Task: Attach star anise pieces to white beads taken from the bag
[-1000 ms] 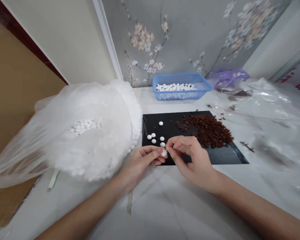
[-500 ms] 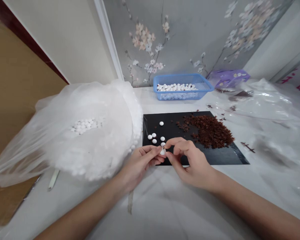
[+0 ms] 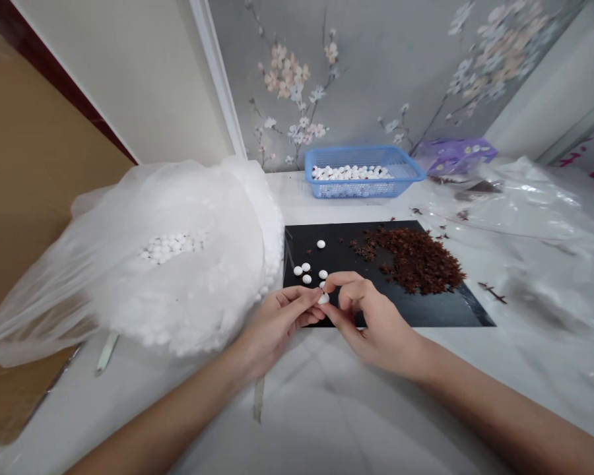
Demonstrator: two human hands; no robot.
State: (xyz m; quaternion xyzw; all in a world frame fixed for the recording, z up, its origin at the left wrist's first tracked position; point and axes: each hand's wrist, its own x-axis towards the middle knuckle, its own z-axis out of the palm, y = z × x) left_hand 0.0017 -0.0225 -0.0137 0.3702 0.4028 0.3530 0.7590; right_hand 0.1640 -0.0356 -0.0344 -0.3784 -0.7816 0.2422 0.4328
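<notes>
Over the front edge of a black mat (image 3: pixel 336 231), my left hand (image 3: pixel 282 316) pinches a small white ball (image 3: pixel 323 299) between its thumb and fingers. From the other side, the thumb and forefinger of my right hand (image 3: pixel 371 323) close on the same ball. A tiny brown speck shows at the ball's top, too small to make out. Several loose white balls (image 3: pixel 306 280) lie on the mat just beyond my hands, one partly hidden by my right fingers. To their right is a heap of small reddish-brown star-shaped pieces (image 3: pixel 420 260).
A blue basket (image 3: pixel 366 191) of white balls stands at the back. On the left sits a large translucent bag (image 3: pixel 198 290) full of white balls. Clear plastic bags (image 3: pixel 534 198) and a purple packet (image 3: pixel 455 155) lie at the right, with stray brown pieces (image 3: pixel 492 292) nearby.
My right hand has shifted slightly left, its thumb now against the white ball. My left hand keeps its hold with almost no movement.
</notes>
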